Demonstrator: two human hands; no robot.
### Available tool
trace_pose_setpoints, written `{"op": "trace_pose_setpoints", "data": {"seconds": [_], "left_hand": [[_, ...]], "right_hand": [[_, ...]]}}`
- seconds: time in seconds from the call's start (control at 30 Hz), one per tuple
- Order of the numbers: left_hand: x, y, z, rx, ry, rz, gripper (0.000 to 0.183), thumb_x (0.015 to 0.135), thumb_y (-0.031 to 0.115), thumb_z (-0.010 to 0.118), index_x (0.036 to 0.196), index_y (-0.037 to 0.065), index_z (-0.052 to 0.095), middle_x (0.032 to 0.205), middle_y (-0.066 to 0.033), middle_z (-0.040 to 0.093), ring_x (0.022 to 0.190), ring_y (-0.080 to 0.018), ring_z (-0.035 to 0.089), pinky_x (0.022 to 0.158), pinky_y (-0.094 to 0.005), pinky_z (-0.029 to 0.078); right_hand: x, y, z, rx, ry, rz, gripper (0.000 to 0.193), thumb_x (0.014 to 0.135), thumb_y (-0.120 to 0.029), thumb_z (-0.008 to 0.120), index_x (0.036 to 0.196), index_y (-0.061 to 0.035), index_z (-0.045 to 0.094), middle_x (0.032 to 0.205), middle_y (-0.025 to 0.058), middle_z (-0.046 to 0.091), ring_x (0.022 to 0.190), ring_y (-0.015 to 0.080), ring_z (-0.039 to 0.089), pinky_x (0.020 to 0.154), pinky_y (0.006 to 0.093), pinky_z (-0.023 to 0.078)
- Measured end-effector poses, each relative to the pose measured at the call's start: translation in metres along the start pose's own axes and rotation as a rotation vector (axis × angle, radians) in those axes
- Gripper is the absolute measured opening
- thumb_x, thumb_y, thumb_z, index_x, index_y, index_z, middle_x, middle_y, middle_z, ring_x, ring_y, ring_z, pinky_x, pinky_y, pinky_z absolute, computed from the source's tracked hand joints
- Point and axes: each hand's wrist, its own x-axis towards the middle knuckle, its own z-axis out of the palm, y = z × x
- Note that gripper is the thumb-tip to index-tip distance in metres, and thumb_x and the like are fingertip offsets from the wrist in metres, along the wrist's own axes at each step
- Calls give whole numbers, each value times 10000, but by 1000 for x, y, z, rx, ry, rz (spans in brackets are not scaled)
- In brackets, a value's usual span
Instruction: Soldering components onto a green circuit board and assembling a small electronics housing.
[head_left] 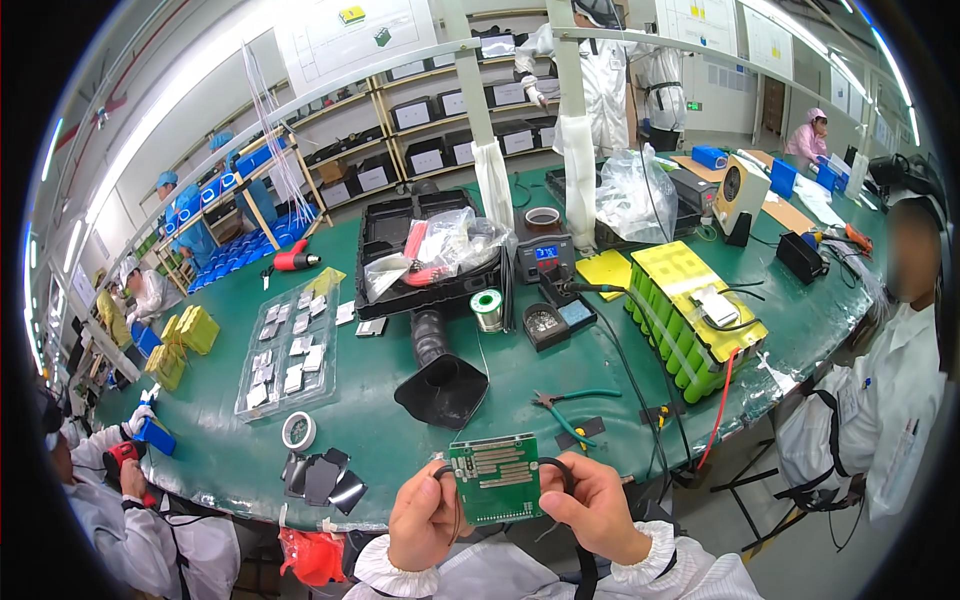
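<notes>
A green circuit board (pixel 495 485) with rows of metal strips is held up in front of me, close to the table's front edge. My left hand (pixel 424 515) is closed on its left side, where a black wire loops by the fingers. On the right side, my right hand (pixel 597 508) pinches the board beside another black wire loop. Beyond the board lie green-handled pliers (pixel 575 397). A battery pack (pixel 690 315) of green cells with a yellow top, black leads and a red wire stands to the right. The black fume-extractor nozzle (pixel 442 392) opens just behind the board.
A soldering station (pixel 545 258), solder spool (pixel 488 310) and tip-cleaner stand (pixel 545 325) sit mid-table. Left are a clear tray (pixel 290 345) of small parts, a tape roll (pixel 298 431) and black sheets (pixel 322 480). Co-workers sit at left and right; one at left holds a red heat gun (pixel 125 460).
</notes>
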Motion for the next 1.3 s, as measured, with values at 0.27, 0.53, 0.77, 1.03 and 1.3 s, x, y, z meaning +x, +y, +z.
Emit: {"op": "trace_pose_setpoints", "data": {"seconds": [0.27, 0.53, 0.77, 1.03, 1.3], "left_hand": [[15, -14, -5, 521, 232, 226, 320, 1051, 236, 415, 1070, -28, 596, 888, -33, 531, 801, -105, 468, 741, -260, 374], [17, -25, -14, 640, 48, 351, 357, 989, 140, 409, 1216, -27, 628, 1022, -97, 587, 970, -184, 533, 912, -294, 385], [18, -26, -14, 634, 98, 262, 368, 940, 106, 453, 1218, -83, 602, 1175, -146, 563, 1149, -226, 514, 1028, -343, 356], [14, -44, -22, 522, 39, 296, 750, 815, -60, 673, 1484, 4, 341, 1496, -129, 396, 1376, -272, 433, 1171, -448, 296], [14, -59, -14, 172, 31, 30, 913, 734, 16, 837, 1484, -20, 317, 1484, -211, 450, 1297, -327, 540, 1073, -431, 474]], "right_hand": [[4, 3, 2, -186, 80, -45, 240, 887, -9, 717, 1105, 26, 623, 803, -42, 548, 670, 1, 443, 584, 180, 365], [6, 9, 1, -268, 146, -106, 218, 850, 41, 730, 1064, 47, 688, 713, -57, 506, 609, -4, 397, 541, 185, 326], [8, 10, 3, -250, 171, -146, 205, 850, 42, 730, 1054, 39, 709, 708, -62, 499, 601, 5, 376, 524, 198, 288], [12, 18, 0, -534, 157, -354, 239, 768, 82, 760, 976, -34, 769, 659, -18, 517, 562, 29, 418, 493, 212, 293], [10, 36, -2, -851, 39, -612, 411, 629, 57, 785, 1001, -117, 791, 683, 36, 625, 538, 170, 570, 488, 286, 440]]}}
